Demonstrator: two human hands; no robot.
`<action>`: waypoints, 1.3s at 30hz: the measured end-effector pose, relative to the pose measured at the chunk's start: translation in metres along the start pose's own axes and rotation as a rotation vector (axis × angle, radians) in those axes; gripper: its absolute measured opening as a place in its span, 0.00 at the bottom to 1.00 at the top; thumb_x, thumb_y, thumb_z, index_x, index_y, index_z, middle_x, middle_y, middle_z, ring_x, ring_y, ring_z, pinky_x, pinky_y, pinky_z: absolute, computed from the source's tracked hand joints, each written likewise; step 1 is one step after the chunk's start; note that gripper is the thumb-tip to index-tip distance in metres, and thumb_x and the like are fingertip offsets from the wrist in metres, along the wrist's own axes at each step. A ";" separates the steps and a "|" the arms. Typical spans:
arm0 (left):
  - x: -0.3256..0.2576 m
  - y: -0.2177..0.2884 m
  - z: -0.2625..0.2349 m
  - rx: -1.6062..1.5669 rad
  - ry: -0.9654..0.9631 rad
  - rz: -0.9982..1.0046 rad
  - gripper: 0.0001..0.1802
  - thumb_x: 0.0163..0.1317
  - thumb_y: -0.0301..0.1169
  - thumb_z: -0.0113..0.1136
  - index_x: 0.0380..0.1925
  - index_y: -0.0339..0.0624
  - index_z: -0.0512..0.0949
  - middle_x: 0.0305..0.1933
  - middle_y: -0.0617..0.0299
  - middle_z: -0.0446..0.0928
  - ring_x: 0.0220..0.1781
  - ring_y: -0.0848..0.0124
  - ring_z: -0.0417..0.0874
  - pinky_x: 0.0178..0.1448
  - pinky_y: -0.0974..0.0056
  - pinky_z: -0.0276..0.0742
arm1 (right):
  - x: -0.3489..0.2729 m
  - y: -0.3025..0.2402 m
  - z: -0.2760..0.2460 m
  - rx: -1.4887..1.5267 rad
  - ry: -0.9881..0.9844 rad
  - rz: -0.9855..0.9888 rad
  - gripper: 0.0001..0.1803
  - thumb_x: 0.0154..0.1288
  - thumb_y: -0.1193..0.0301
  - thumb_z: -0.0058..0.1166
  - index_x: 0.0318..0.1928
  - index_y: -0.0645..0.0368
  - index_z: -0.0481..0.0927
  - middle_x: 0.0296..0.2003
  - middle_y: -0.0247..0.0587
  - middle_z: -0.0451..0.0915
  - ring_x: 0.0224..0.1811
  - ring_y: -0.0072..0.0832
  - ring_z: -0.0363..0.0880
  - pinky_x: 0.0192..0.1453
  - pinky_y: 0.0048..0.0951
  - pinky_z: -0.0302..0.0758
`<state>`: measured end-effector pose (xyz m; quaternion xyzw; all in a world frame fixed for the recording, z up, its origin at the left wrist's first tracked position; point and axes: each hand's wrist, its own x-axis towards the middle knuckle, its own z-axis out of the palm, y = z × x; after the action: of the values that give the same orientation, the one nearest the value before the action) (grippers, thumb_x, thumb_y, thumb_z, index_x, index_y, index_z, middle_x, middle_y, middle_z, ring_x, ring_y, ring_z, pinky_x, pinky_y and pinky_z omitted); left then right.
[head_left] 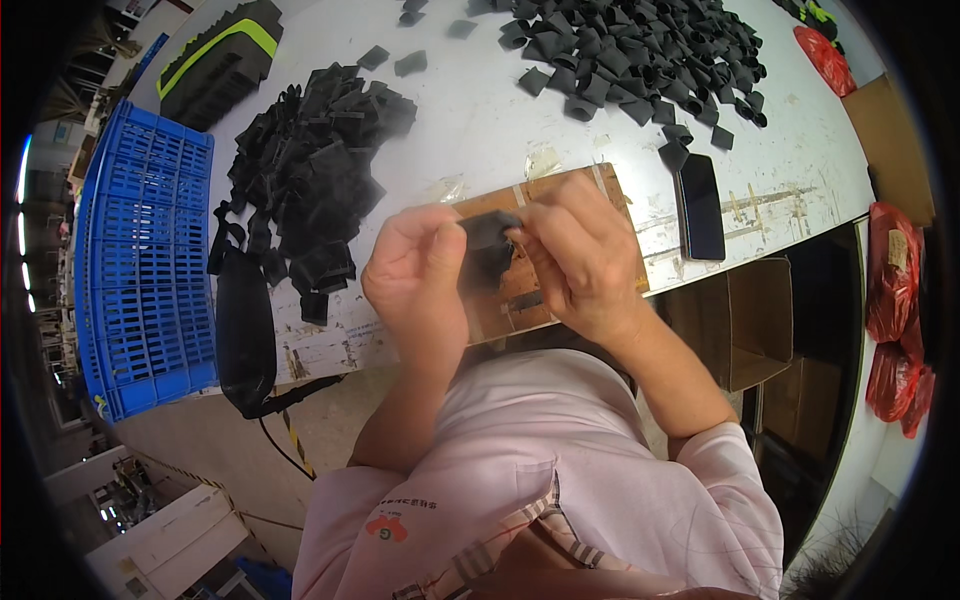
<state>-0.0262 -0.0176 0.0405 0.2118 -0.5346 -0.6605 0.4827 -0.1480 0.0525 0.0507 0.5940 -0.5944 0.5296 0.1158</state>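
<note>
A small black piece of fabric [487, 250], slightly blurred, is held up between my two hands. My left hand [418, 280] grips its left side, with the thumb upright along the edge. At its upper right corner, the fingertips of my right hand [585, 255] pinch the cloth. Both hands are just above a brown wooden board [518, 302] at the near edge of the white table [450, 110]. To the left of the board lies a heap of flat black fabric pieces [320, 170]. Another heap, of black looped or tube-shaped pieces [630, 55], spreads across the far right.
A blue plastic crate [150, 250] stands at the left, with a black pouch-like item [245, 330] beside it. A dark phone [702, 210] lies at the right edge. Black stacked pieces with a yellow-green band [220, 65] sit far left. Red plastic bags [892, 270] hang at the right.
</note>
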 end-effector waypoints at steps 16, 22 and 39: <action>0.003 -0.103 -0.040 1.401 -0.455 0.166 0.07 0.47 0.22 0.56 0.27 0.36 0.71 0.34 0.53 0.67 0.41 0.55 0.68 0.42 0.56 0.65 | -0.073 0.014 -0.008 0.442 -0.322 0.967 0.12 0.62 0.67 0.48 0.33 0.66 0.77 0.19 0.37 0.75 0.20 0.19 0.70 0.24 0.21 0.66; 0.004 -0.073 -0.037 1.144 -0.438 0.272 0.05 0.45 0.17 0.52 0.24 0.34 0.68 0.36 0.50 0.68 0.40 0.53 0.68 0.45 0.57 0.65 | -0.082 0.005 0.006 0.188 -0.449 0.701 0.13 0.55 0.67 0.56 0.37 0.65 0.76 0.24 0.48 0.77 0.22 0.35 0.76 0.29 0.30 0.72; -0.025 -0.019 -0.017 0.314 -0.175 0.014 0.04 0.57 0.26 0.52 0.29 0.37 0.69 0.37 0.57 0.70 0.37 0.71 0.69 0.43 0.68 0.65 | -0.061 -0.013 0.000 -0.025 -0.191 0.303 0.13 0.32 0.79 0.60 0.25 0.62 0.73 0.21 0.39 0.66 0.23 0.36 0.68 0.22 0.32 0.65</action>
<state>-0.0094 -0.0056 0.0115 0.2227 -0.6727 -0.5814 0.3997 -0.1207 0.0920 0.0102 0.5437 -0.6921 0.4746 -0.0150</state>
